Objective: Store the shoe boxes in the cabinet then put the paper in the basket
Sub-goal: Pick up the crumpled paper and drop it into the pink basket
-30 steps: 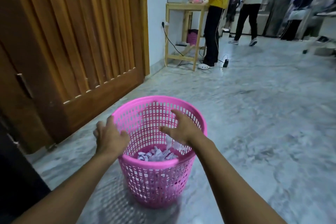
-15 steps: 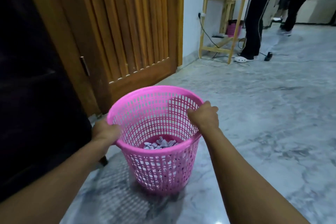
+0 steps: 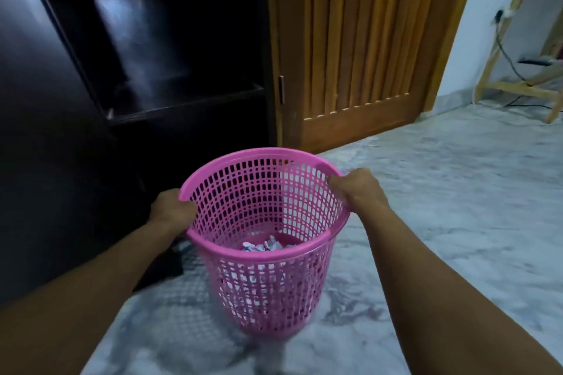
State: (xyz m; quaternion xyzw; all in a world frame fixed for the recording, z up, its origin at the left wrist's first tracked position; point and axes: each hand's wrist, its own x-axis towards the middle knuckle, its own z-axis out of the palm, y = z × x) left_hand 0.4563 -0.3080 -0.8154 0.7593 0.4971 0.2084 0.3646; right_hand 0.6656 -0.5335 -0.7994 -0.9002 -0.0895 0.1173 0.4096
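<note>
The person is bent over a pink plastic basket (image 3: 268, 298) and holds it by its rim with both hands. The left hand (image 3: 172, 210) grips the rim on the basket's left side, fingers curled over the edge. The right hand (image 3: 358, 189) grips the rim on the opposite side, knuckles up and fingers hooked round it. Both forearms reach in from the near edge, one on each side of the basket.

Crumpled paper (image 3: 265, 245) lies at the bottom of the basket, white with dark printed marks that are too blurred to read. More of it shows through the mesh wall lower down. I cannot tell whether the basket stands on the grey marble floor (image 3: 457, 207) or hangs just above it.

Behind the basket and to its left is a dark cabinet (image 3: 76, 161), open, with a shelf (image 3: 182, 103) and a pale, smeared shape above it that I cannot make out. Directly behind the basket is a slatted wooden door (image 3: 350, 39). Far off to the basket's right stands a light wooden frame (image 3: 518, 87) with a black cable (image 3: 511, 65) beside it.
</note>
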